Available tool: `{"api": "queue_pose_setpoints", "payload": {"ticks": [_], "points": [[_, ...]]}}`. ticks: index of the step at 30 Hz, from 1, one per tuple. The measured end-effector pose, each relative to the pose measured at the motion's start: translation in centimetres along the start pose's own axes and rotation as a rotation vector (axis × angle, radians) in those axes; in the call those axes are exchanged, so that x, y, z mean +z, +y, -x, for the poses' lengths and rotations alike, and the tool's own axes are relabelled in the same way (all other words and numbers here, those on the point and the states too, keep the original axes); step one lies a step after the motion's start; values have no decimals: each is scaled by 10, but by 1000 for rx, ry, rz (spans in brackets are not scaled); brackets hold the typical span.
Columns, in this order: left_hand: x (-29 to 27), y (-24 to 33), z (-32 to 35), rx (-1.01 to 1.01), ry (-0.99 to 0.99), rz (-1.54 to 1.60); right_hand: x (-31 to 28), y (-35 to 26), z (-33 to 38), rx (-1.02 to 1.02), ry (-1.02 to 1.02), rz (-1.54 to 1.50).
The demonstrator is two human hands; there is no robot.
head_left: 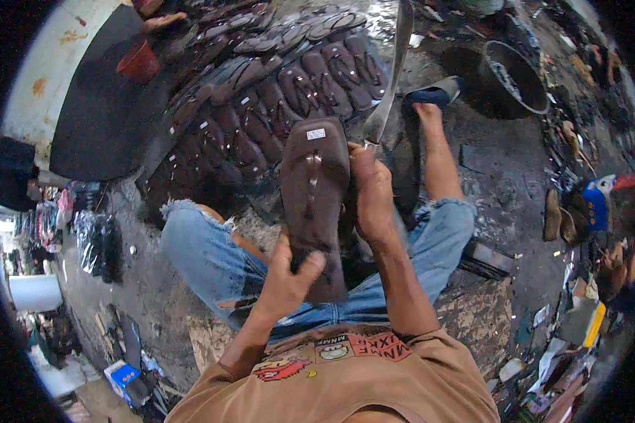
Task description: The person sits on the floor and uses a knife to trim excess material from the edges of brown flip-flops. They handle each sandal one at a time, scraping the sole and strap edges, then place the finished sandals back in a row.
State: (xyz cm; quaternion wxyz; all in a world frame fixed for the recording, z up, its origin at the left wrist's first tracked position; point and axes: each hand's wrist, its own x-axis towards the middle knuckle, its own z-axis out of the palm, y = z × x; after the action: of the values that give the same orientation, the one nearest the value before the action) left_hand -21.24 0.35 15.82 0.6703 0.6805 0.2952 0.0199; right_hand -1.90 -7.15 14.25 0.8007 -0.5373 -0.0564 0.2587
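Observation:
A dark brown sandal sole (310, 190) with a squared far end lies over my lap, its long side pointing away from me. It carries a small white label (316, 134) near the far end and a line of slits or marks down its middle. My left hand (293, 278) is closed on the near part, thumb on top. My right hand (375, 190) is closed beside the far right edge, fingertips against the sole. From its thumb a long, knife-like metal tool (391, 77) rises away from me; its lower end is partly covered by the hand.
Rows of brown sandals (261, 120) cover the floor ahead. A red container (138, 62) is at far left, a dark basin (513, 79) at far right. Blue boxes (600, 204) and scraps line the right side. A slippered foot (437, 93) extends ahead.

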Motion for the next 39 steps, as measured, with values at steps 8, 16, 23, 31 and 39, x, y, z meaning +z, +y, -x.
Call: {"api": "queue_pose_setpoints", "payload": {"ticks": [8, 16, 23, 31, 39], "points": [[-17, 56, -44, 128, 31, 306, -2, -30, 63, -299, -128, 366], [-71, 66, -6, -298, 78, 806, -59, -16, 149, 60, -270, 611], [-88, 38, 3, -285, 37, 963, -63, 6, 209, 166, -464, 918], [-70, 46, -4, -182, 192, 691, -51, 14, 176, 19, -406, 1088], [-70, 54, 0, -91, 150, 490, 12, 18, 67, -88, -495, 819]]}}
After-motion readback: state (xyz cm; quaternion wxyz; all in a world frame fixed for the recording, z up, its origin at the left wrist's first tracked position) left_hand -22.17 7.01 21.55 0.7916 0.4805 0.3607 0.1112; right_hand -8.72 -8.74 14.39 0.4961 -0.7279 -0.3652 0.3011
